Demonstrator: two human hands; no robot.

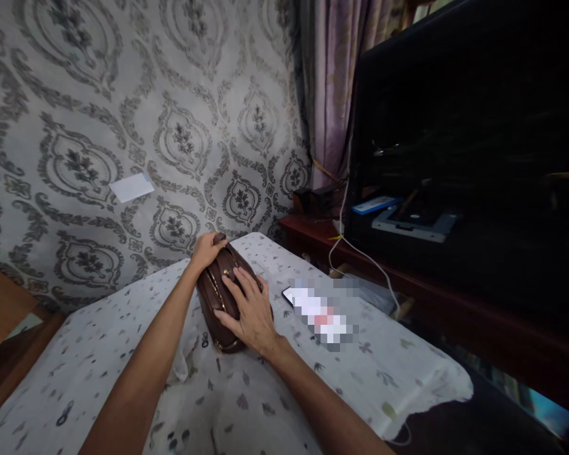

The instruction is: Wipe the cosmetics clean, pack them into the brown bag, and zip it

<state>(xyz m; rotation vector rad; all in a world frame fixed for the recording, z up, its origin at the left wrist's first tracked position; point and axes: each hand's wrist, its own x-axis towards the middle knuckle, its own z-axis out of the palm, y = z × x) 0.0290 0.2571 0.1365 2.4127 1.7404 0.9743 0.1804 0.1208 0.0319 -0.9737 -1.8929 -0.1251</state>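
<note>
A brown leather-look handbag with gold-coloured zips and a small gold stud lies on a white patterned cloth. At the bag's far end, my left hand is closed around its edge, near a strap or tab. My right hand rests on the top and near right side of the bag, its fingers spread across the zips. What is inside the bag cannot be seen.
Right of the bag lies a phone, mostly blurred out. A large black television stands on a dark red cabinet, with a white cable hanging down. Patterned wallpaper and a purple curtain are behind.
</note>
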